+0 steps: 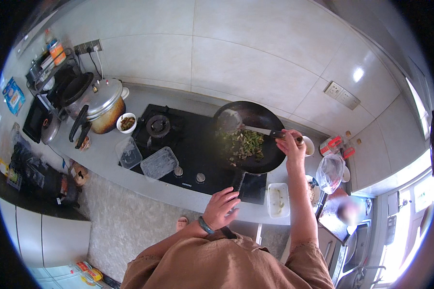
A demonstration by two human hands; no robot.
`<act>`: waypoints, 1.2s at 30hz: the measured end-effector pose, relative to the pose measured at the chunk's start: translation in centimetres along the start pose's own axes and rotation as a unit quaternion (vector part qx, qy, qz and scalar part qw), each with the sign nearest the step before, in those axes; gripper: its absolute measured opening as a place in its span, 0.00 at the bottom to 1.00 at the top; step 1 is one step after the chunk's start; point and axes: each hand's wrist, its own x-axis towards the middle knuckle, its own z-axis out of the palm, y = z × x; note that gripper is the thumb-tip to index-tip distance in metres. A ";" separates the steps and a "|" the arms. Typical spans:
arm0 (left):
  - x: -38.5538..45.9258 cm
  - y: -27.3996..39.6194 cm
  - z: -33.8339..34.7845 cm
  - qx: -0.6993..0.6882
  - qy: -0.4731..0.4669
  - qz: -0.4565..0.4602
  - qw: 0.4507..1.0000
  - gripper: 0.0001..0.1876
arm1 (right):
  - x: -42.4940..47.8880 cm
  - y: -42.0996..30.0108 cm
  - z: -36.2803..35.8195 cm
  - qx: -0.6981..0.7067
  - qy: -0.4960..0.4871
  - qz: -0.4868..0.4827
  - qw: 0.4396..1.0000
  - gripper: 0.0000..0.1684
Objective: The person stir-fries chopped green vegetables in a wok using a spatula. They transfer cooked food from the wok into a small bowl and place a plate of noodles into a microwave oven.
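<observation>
My right hand (293,146) grips the dark handle of a metal spatula (256,129) over a black wok (271,159). The spatula's broad head rests near the wok's left side, partly veiled by steam. Chopped green vegetables mixed with paler pieces (247,144) lie in the wok. My left hand (221,208), with a dark bangle at the wrist, is at the near end of the wok's handle (240,180). Its fingers are bent, and whether they close on the handle is not plain.
Two clear plastic pieces (161,162) (129,153) lie by the black gas hob's (199,144) left front. A pressure cooker (106,108) and a white bowl of food (126,123) stand left. At right are a plastic tub (278,200), a plastic bag (331,173) and a sink (358,249).
</observation>
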 end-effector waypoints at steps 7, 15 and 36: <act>0.1 0.1 0.0 -0.010 0.005 0.004 1.000 0.17 | 0.1 -1.5 -5.2 -0.167 0.014 -0.129 0.977 0.04; -0.2 -0.1 0.3 -0.014 -0.002 -0.003 1.000 0.17 | 0.9 -1.5 -6.8 -0.285 0.012 -0.165 0.944 0.05; -0.1 -0.1 0.1 -0.012 0.015 0.007 1.000 0.18 | -3.1 -5.6 3.0 -0.404 -0.316 -0.185 0.839 0.06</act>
